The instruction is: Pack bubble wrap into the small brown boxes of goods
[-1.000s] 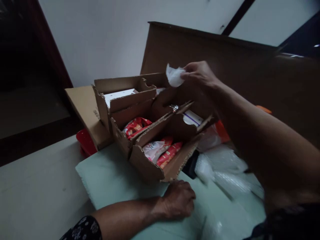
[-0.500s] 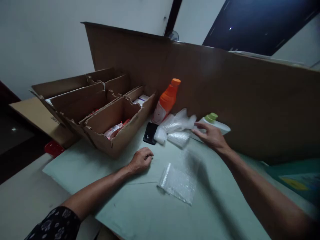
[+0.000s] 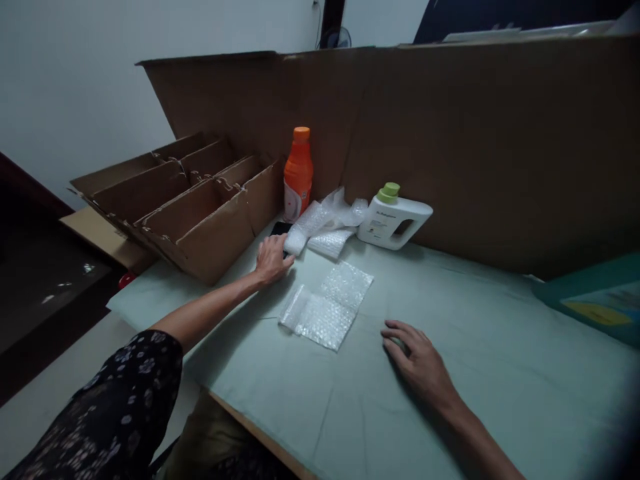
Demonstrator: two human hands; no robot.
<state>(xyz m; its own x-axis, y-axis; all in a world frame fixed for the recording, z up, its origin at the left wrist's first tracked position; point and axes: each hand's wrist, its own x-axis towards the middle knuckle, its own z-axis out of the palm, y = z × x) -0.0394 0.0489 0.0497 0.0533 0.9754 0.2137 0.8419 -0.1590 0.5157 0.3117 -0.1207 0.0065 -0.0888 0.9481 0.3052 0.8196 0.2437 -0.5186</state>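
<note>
At the left of the table, my left hand has its fingers and thumb around a black phone, which lies flat and is partly hidden by the hand. Touching that spot is a heap of crumpled bubble wrap. My right hand rests low over the table, loosely curved, thumb apart from the fingers, holding nothing. Between the hands lies a flat bubble-wrap piece, rolled at its left edge. Behind the heap stands an orange bottle. A white jug with a green cap stands right of it.
A divided cardboard box sits at the table's left. A tall cardboard panel runs along the back. On the right edge is a green object with a yellow patch. The pale green cloth covers the table.
My right hand has let go of the white jug and drawn back toward me; the jug now stands upright. My left hand has moved forward onto the phone. The view has shifted.
</note>
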